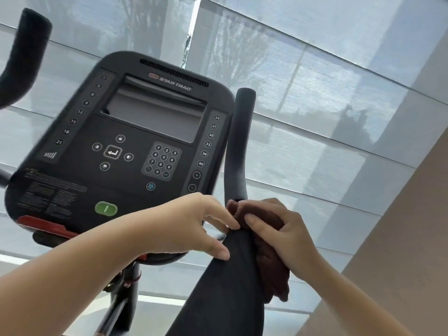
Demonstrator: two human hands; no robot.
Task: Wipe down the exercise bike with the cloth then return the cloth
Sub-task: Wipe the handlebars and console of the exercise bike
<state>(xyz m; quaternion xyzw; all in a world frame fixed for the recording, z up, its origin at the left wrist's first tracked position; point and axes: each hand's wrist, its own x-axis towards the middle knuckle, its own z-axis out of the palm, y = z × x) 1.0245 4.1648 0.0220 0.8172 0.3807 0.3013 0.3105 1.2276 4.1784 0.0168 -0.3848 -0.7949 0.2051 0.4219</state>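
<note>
Left hand [191,229]: fingers spread, tips touching the right handlebar [238,151], clamping nothing. At its 3 o'clock, right hand [286,236] pins the brown cloth [271,260] around the bar. I judge it soft, light; bunch it in the palm.

Star Trac exercise bike [116,151]: black console w/ blank screen, keypad, green start btn, tilted in view. Dark brown cloth [271,258] wrapped round right handlebar [238,151] lower grip, bunched, hanging down its right side.

Brown cloth [269,241], black handlebar [236,151]
</note>
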